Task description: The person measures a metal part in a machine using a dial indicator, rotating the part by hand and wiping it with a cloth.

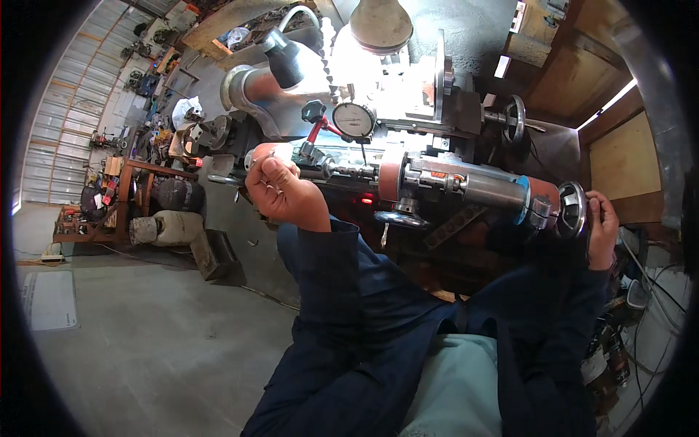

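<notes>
The round, white-faced metal dial gauge (pixel 354 120) stands just right of the raised left hand (pixel 282 191), carried by a thin red metal arm (pixel 317 131) with a black lobed knob (pixel 314 111), its stem pointing down toward a slim silver metal shaft (pixel 357 172). A stray knuckle could knock that arm and shift the gauge's setting; if the silver spoked metal handwheel (pixel 573 210) at the right were turned too hard, the shaft might be pushed and the reading disturbed. A loose dark-blue fabric sleeve (pixel 328 255) could also catch on the smaller silver handwheel (pixel 402 220) at the near side. The left forearm rises from the near side, its hand held up with curled fingers; whether its grip pinches anything, I cannot tell. The right arm reaches wide, and the right hand (pixel 603 229) has bent fingers at the spoked wheel's right rim; how firmly this grip closes is unclear.
</notes>
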`<action>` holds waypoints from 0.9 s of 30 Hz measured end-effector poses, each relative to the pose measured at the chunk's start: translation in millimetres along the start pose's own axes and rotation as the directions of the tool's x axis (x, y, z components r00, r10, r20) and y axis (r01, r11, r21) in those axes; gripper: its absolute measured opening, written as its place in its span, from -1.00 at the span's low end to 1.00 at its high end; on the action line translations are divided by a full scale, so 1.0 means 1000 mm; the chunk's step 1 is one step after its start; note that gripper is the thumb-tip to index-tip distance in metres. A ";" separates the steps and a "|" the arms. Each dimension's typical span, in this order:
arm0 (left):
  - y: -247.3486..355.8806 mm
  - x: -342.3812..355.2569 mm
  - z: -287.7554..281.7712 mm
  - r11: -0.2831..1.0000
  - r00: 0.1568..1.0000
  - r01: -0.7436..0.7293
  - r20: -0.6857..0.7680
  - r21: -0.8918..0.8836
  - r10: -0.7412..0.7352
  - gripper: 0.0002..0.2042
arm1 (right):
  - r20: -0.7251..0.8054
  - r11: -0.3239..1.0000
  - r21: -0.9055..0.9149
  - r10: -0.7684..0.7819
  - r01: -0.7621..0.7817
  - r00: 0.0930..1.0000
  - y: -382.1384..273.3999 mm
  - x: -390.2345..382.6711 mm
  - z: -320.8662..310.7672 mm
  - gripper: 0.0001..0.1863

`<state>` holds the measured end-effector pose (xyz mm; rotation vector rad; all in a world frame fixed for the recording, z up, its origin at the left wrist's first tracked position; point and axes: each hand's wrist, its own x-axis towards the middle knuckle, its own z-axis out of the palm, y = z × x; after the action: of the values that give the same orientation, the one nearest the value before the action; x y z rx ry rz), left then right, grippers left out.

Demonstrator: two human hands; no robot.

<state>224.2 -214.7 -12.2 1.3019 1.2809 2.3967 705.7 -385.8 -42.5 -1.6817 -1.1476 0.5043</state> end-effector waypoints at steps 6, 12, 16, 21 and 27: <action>-0.002 0.002 -0.002 1.000 0.998 -0.012 0.067 -0.018 0.014 -0.84 | 0.086 0.997 0.031 0.073 -0.076 0.994 0.026 0.019 0.020 -0.75; -0.005 0.001 -0.002 0.999 0.998 -0.022 0.062 -0.028 0.024 -0.84 | 0.303 0.999 0.028 0.024 -0.034 0.953 0.059 -0.008 0.012 -0.69; -0.004 0.002 -0.003 0.999 0.999 -0.013 0.046 -0.039 0.015 -0.84 | 0.310 0.949 -0.204 0.298 -0.243 0.903 0.031 -0.039 -0.003 -0.72; -0.001 0.000 0.001 1.000 0.999 -0.014 0.046 0.005 0.014 -0.83 | 0.223 0.980 -0.059 0.199 -0.190 0.954 0.001 -0.051 -0.025 -0.76; -0.002 -0.001 0.004 0.999 0.999 -0.033 0.027 -0.004 0.033 -0.82 | 0.143 0.946 0.223 0.206 -0.235 0.968 -0.015 -0.017 -0.013 -0.75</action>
<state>226.8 -211.3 -13.2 1.3600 1.2568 2.3941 700.5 -406.0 -26.8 -1.5936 -0.9423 0.8588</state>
